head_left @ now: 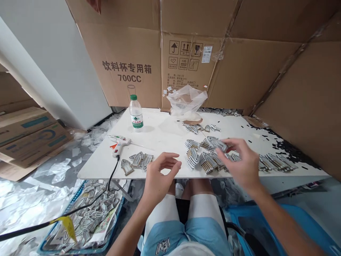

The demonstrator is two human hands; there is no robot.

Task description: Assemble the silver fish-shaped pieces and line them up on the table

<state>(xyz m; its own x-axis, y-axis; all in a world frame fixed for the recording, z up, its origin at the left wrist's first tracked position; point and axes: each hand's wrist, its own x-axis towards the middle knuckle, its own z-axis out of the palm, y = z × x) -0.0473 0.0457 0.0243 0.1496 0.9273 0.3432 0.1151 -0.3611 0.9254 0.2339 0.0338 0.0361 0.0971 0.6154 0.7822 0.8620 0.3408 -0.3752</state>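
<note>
My right hand [241, 160] pinches a small grey metal frame piece [216, 143] between thumb and fingers, held over the stacks on the table. Beneath and beside it lie stacked metal frame pieces [207, 161], with more fanned out in a row [277, 161] to the right. Above the table's front edge, my left hand [163, 174] is open with curved fingers, thumb and fingertips apart and nothing between them. A loose group of the same pieces [137, 160] lies just left of that hand.
A white glue gun [119, 145] with a cord and a water bottle [136, 113] occupy the table's left side. A plastic bag [186, 101] sits at the back. Small black bits [285, 145] are scattered right. A blue basket [117, 217] of metal pieces stands below left.
</note>
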